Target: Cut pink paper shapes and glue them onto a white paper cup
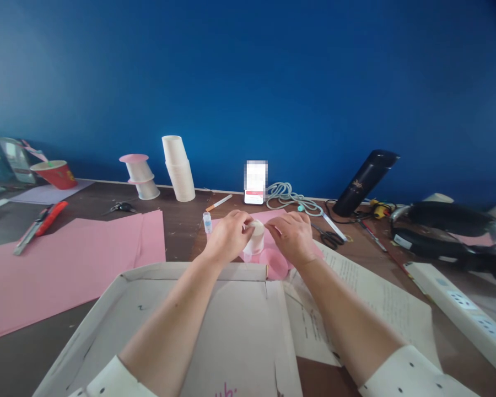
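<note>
A small white paper cup (255,240) stands between my two hands, over pink paper. My left hand (228,234) is closed, its thumb and fingertips at the cup's upper left edge. To the cup's right, my right hand (292,232) pinches its fingertips close to the cup's top; whatever lies in that pinch is too small to make out. A round pink paper disc (274,264) sits in front of the cup, between it and the cardboard box lid (240,325). Left of my left hand stands a small clear bottle (207,222).
At the back stand stacked paper cups (178,171), two cups with pink discs (140,176) and a phone (255,182). Pink sheets (86,248) and a utility knife (41,223) lie left. Rightward are scissors (329,237), a cable (289,194), a black flask (364,182) and a power strip (458,309).
</note>
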### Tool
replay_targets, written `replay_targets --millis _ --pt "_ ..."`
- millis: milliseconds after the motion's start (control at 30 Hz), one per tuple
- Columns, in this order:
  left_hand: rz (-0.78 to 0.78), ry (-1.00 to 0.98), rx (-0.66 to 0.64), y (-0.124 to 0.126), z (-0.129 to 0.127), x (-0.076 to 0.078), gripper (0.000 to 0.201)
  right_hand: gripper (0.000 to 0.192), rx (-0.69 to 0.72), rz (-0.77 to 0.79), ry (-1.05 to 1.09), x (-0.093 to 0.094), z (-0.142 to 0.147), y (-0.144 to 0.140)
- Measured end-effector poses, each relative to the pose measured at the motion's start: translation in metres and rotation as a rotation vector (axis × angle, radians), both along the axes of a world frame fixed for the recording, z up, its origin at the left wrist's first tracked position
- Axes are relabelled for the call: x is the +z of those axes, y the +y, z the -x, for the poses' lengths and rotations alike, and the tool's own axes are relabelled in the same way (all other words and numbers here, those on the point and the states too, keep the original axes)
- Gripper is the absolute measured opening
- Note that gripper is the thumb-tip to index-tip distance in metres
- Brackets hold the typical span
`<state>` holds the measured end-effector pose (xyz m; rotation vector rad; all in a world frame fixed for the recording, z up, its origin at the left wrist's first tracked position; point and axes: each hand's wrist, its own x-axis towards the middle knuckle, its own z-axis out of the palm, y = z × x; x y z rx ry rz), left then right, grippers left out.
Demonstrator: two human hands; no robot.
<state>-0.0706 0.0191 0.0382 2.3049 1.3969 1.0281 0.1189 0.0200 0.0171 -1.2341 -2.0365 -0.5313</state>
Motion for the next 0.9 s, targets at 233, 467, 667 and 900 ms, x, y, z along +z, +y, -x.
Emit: replay_targets --millis 233,467,667,900 --pt "-0.005 -0.004 -0.002 0.001 0.000 -0.001 0.010 0.018 -0.025 0.049 0.071 -0.004 -0.002 0.000" --pt "-0.013 -0.004 0.009 0.001 0.000 -0.002 0.011 0.017 0.052 0.396 0.557 -0.002 0.002 0.002" --pt "-0.024 0.002 0.004 0.001 0.000 -0.002 0.009 0.019 0.193 0.891 0.960 0.004 0.000 0.003" --pt "-0.016 0.005 0.009 0.001 0.000 -0.001 0.010 0.035 0.387 1.184 1.104 0.009 0.001 0.000"
